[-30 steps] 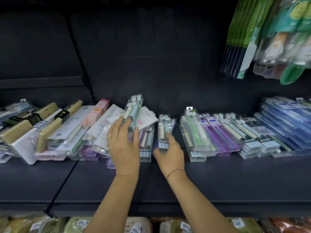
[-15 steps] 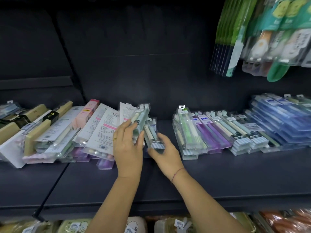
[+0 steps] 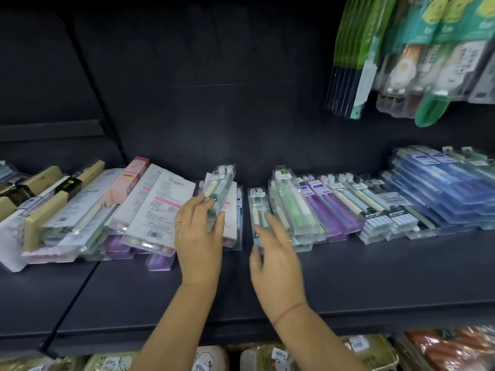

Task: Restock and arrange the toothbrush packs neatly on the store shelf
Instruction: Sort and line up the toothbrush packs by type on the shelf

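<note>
My left hand [image 3: 199, 236] grips a clear pack with pale green and cream toothbrushes [image 3: 220, 187], tilted up over the stack in the middle of the dark shelf [image 3: 348, 279]. My right hand [image 3: 277, 261] holds the lower end of a second clear toothbrush pack [image 3: 257, 207] lying just left of the green and purple packs [image 3: 308, 207]. The right hand's fingers are blurred. White-backed packs [image 3: 158, 202] lie overlapping to the left of the left hand.
Beige and black boxed packs [image 3: 51, 194] crowd the shelf's left end. Blue packs [image 3: 439, 188] are stacked at the right. Green carded items [image 3: 401, 54] hang at the upper right. A lower shelf holds packaged goods [image 3: 267, 357].
My right hand has carried its pack rightwards, away from the left hand's stack and toward the green and purple row. The left hand's pack is raised more upright.
</note>
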Demonstrator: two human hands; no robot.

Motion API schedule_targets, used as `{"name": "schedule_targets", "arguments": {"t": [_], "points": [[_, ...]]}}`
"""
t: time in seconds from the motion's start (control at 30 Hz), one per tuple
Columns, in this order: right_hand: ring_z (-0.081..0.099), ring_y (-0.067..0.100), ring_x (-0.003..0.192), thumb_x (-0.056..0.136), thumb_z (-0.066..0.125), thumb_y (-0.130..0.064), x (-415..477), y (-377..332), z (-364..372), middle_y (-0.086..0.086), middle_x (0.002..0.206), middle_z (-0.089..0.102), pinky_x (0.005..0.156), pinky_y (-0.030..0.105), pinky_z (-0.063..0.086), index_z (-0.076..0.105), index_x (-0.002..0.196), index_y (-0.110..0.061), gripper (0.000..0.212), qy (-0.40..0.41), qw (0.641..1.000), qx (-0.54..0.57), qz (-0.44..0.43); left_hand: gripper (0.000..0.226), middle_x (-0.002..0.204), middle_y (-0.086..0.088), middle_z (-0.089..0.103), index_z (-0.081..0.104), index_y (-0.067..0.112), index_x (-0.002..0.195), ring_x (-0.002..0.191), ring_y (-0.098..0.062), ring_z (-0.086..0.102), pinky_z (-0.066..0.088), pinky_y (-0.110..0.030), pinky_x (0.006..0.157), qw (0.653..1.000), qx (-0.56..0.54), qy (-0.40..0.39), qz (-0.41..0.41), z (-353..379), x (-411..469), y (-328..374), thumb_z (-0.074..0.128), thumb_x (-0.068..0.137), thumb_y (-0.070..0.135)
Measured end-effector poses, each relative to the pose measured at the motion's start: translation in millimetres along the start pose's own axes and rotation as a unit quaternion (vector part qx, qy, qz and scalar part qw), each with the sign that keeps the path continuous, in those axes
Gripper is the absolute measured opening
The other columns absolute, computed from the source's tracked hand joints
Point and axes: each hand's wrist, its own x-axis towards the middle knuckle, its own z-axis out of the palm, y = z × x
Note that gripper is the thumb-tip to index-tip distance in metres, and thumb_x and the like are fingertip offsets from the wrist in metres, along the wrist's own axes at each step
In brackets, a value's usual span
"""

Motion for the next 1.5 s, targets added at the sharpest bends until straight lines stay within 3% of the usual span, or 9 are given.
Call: {"name": "schedule_targets", "arguments": {"t": [0.1,0.2,0.53,0.67,0.83,1.07,1.33,1.43,1.5], "points": [[0.034,0.026,0.139,0.085,0.065,-0.021,13.8,13.9,-32.0,0.009,0.148,0.041,0.120,0.038,0.015,0.062,0.126,-0.020,0.041,0.100,0.991,-0.087,0.018,0.032,0.113,-0.017,0.064,0.067,-0.001,0.107,0.108,-0.021,0.053,0.039,-0.026,0.098,1.000,-0.002,-0.001,-0.005,-0.5,-0.7,-2.9,0.078,0.078,0.001],[0.026,0.029,0.143,0.093,0.060,-0.037,33.8,32.8,-49.2,0.011,0.156,0.026,0.120,0.043,0.020,0.036,0.148,-0.028,0.061,-0.064,0.984,-0.102,0.129,0.033,0.114,-0.016,0.063,0.067,0.000,0.106,0.109,-0.020,0.052,0.037,-0.023,0.100,1.000,-0.008,-0.005,-0.001,-0.2,-4.4,3.8,0.080,0.075,0.000],[0.035,0.017,0.135,0.093,0.063,-0.026,35.4,50.1,-49.9,0.001,0.144,0.039,0.104,0.022,0.030,0.040,0.147,-0.024,0.059,-0.083,0.992,-0.001,0.094,0.039,0.123,-0.011,0.059,0.067,0.009,0.108,0.114,-0.016,0.049,0.033,-0.012,0.101,0.986,-0.095,-0.119,0.063,21.2,-34.1,50.7,0.077,0.076,0.028],[0.033,0.004,0.129,0.094,0.061,-0.018,40.2,55.6,-56.2,-0.002,0.148,0.033,0.099,0.012,0.024,0.034,0.149,-0.026,0.061,-0.127,0.985,0.050,0.101,0.049,0.141,-0.006,0.049,0.060,0.012,0.125,0.129,-0.011,0.043,0.045,-0.036,0.103,0.966,-0.109,-0.233,-0.020,24.1,-35.1,54.7,0.072,0.084,0.035],[0.029,0.007,0.139,0.095,0.061,-0.015,47.3,61.0,-61.8,-0.005,0.155,0.028,0.109,0.018,0.027,0.032,0.150,-0.030,0.064,-0.190,0.973,0.083,0.099,0.063,0.152,0.000,0.042,0.045,0.019,0.145,0.144,-0.022,0.033,0.001,-0.046,0.118,0.944,0.079,-0.318,0.031,22.8,-25.8,43.9,0.058,0.091,0.049],[0.036,0.013,0.138,0.095,0.061,-0.013,51.6,64.2,-58.9,-0.002,0.151,0.038,0.115,0.028,0.030,0.042,0.146,-0.027,0.056,-0.154,0.984,0.037,0.081,0.067,0.163,0.013,0.013,0.013,0.032,0.155,0.151,-0.013,0.005,-0.005,-0.042,0.120,0.896,0.165,-0.410,0.035,11.2,-9.1,35.2,0.041,0.098,0.054],[0.040,0.005,0.126,0.094,0.057,-0.002,40.2,65.0,-56.4,-0.003,0.146,0.041,0.107,0.014,0.028,0.046,0.142,-0.018,0.052,-0.082,0.995,0.020,0.053,0.067,0.164,0.006,0.013,0.014,0.024,0.156,0.151,-0.021,0.008,0.008,-0.043,0.121,0.885,0.235,-0.401,0.024,-2.7,-1.6,17.9,0.050,0.101,0.033],[0.034,-0.008,0.117,0.093,0.058,-0.003,30.0,65.0,-55.9,-0.007,0.148,0.036,0.099,0.000,0.029,0.047,0.141,-0.019,0.052,-0.043,0.998,0.013,0.034,0.056,0.153,-0.011,0.040,0.037,0.010,0.148,0.140,-0.032,0.038,0.030,-0.042,0.114,0.915,0.190,-0.356,0.002,-6.0,-6.0,14.2,0.058,0.097,0.019],[0.034,-0.004,0.125,0.092,0.060,-0.007,25.1,63.8,-54.6,-0.008,0.151,0.032,0.094,-0.002,0.023,0.048,0.140,-0.020,0.051,-0.032,0.999,-0.015,0.021,0.051,0.133,-0.017,0.059,0.045,0.006,0.141,0.115,-0.036,0.060,0.048,-0.042,0.092,0.940,0.156,-0.302,-0.043,-12.6,-4.4,17.3,0.061,0.095,0.021]]}}
